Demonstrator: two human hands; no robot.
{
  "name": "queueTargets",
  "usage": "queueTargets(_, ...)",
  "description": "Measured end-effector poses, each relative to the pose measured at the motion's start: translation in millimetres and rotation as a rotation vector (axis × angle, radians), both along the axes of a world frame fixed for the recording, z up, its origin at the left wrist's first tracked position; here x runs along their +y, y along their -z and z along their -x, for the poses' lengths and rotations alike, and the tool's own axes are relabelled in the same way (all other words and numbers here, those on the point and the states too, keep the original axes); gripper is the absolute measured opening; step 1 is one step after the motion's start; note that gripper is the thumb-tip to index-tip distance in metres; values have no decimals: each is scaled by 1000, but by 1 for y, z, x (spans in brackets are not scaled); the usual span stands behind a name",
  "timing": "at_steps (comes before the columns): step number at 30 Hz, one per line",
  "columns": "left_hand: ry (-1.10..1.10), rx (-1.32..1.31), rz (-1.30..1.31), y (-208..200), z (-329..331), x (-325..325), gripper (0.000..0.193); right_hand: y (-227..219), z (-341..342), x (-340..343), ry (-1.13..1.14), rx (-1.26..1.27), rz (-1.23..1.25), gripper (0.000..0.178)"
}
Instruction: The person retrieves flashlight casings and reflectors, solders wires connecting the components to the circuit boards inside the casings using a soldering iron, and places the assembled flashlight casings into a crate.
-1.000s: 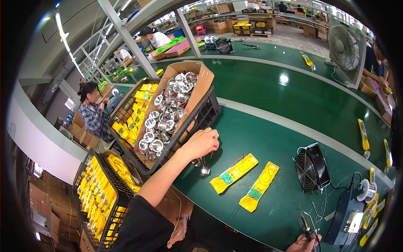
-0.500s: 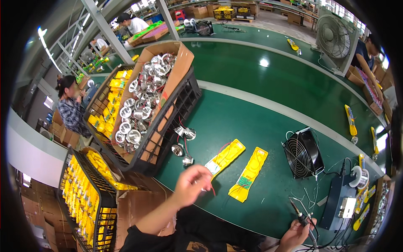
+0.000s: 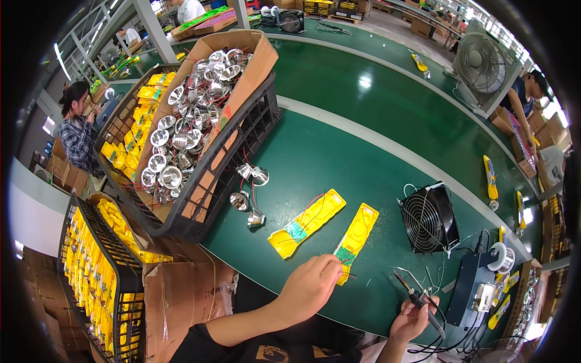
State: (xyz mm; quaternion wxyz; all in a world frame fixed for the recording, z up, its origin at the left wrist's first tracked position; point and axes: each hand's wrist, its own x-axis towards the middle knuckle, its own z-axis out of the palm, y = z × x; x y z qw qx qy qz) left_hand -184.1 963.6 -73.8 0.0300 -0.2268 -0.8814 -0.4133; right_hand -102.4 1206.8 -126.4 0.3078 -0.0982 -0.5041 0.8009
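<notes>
Two yellow plastic housings lie on the green bench in front of me. The left housing (image 3: 321,212) carries a small green circuit board (image 3: 296,231) and a thin red wire. My left hand (image 3: 310,285) is closed at the lower end of the right housing (image 3: 361,225), beside its circuit board (image 3: 344,255). A short reddish wire (image 3: 349,276) sticks out from its pinched fingertips, which are partly hidden. Farther right, my right hand (image 3: 411,319) grips a soldering iron (image 3: 416,297), its tip pointing up and left, apart from the housing.
Wired silver reflectors (image 3: 239,201) lie left of the housings. A carton of reflectors (image 3: 181,140) sits in a black crate (image 3: 209,199); another crate (image 3: 129,311) holds yellow housings. On the right stand a black fan (image 3: 430,219), a soldering station (image 3: 474,284) and a solder spool (image 3: 501,258). Co-workers sit beyond.
My left hand has moved right, from the left housing to the right one. My right hand still holds the soldering iron. The whole view has shifted slightly.
</notes>
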Motion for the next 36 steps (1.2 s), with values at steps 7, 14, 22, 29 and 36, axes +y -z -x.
queueTargets(7, -17, 7, -109, 4, -2, 6, 12, -3, 2, -1, 84, -33, 72, 23)
queueTargets(14, -167, -29, -274, 8, -14, 16, 12, -7, 3, -2, 79, -45, 72, 23)
queueTargets(22, -154, -224, -321, 16, -22, 19, 12, -11, 6, -5, 102, -57, 76, 22)
queueTargets(29, -34, 40, -217, 28, -16, 16, 13, -9, 5, -4, 80, -56, 65, 22)
queueTargets(36, 17, -2, -179, 35, -23, 2, 13, -3, 4, -1, 42, -39, 37, 22)
